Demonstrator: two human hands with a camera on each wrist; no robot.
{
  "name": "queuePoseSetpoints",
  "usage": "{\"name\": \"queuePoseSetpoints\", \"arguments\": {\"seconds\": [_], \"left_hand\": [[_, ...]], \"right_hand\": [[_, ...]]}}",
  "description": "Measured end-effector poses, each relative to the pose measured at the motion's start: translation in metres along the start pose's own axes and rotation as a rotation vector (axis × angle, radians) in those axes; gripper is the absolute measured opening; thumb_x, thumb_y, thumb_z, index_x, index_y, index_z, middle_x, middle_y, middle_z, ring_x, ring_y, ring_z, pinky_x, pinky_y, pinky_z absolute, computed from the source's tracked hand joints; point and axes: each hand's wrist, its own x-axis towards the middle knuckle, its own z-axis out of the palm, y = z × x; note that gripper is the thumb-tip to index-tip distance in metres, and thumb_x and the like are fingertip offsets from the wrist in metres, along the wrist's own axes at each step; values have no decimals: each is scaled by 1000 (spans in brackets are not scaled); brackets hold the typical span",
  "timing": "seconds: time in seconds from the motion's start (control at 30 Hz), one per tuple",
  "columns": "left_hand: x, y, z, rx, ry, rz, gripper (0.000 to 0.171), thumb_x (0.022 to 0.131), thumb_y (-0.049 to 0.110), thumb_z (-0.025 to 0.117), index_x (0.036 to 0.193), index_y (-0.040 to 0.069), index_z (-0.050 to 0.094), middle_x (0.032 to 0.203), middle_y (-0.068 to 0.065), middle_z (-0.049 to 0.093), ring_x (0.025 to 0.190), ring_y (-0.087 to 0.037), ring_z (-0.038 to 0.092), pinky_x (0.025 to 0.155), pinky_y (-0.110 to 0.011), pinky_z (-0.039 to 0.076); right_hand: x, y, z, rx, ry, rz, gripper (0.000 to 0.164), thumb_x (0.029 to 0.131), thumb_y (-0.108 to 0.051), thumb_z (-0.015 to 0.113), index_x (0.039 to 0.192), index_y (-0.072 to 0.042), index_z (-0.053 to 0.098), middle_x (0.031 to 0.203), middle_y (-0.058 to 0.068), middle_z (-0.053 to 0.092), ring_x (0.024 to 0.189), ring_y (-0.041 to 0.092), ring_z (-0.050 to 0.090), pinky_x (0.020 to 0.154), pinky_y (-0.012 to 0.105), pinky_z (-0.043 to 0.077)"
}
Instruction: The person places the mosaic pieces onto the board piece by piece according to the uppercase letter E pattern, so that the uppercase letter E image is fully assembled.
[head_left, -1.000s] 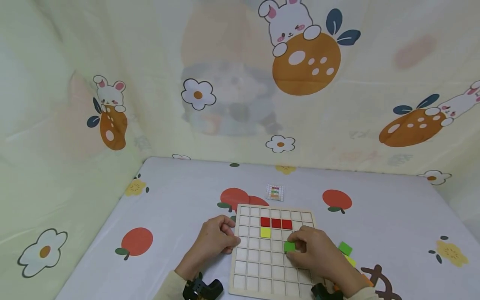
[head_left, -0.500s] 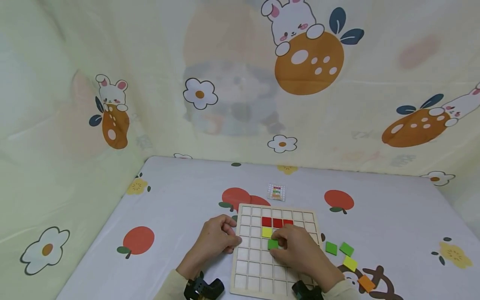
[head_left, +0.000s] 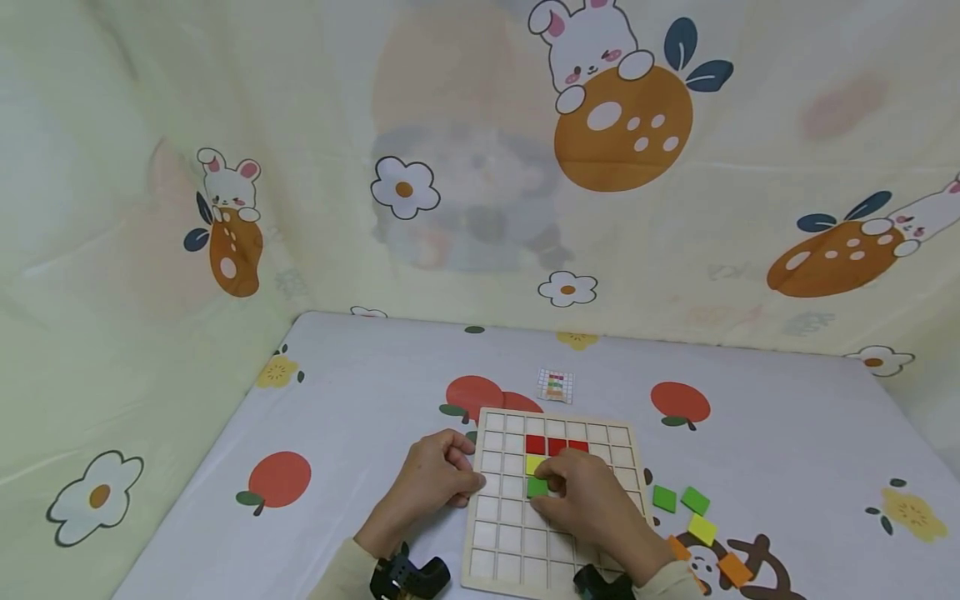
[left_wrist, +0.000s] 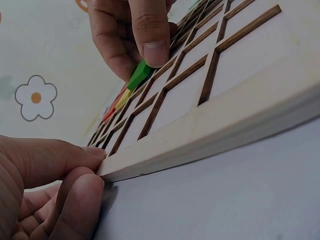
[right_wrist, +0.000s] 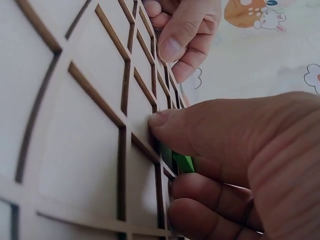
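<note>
A wooden grid board [head_left: 506, 537] lies on the table with a row of red square tiles [head_left: 557, 447] near its far side. Below the leftmost red one sits a yellow tile [head_left: 534, 465]. My right hand [head_left: 588, 504] pinches a green square tile [head_left: 537, 487] between thumb and fingers, at the cell just below the yellow one. The left wrist view shows this green tile [left_wrist: 140, 75] tilted at the grid. With thumb and finger my left hand [head_left: 431, 471] grips the board's left edge. In the right wrist view, my right fingers partly hide the green tile [right_wrist: 184, 162].
Right of the board lie loose tiles: green ones [head_left: 664, 498], a yellow one [head_left: 702, 529] and orange ones [head_left: 735, 571], one partly behind my right wrist. A small card with a coloured grid pattern [head_left: 556, 387] lies beyond the board. A printed curtain [head_left: 465, 275] hangs behind the table.
My right hand has carried the green tile left across the board to the column under the yellow tile. Loose tiles at right have come into view. My left hand stays at the board's edge.
</note>
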Motion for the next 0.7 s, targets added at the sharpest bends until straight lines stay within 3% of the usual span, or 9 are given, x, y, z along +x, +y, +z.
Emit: {"name": "queuePoseSetpoints", "arguments": {"seconds": [0.7], "left_hand": [[-1, 1, 0, 1, 3, -31, 35, 82, 4, 85, 109, 2, 63, 79, -6, 65, 53, -12, 61, 52, -24, 56]], "right_hand": [[0, 0, 3, -31, 12, -1, 20, 79, -15, 90, 96, -15, 78, 78, -6, 53, 73, 12, 47, 63, 26, 40]]}}
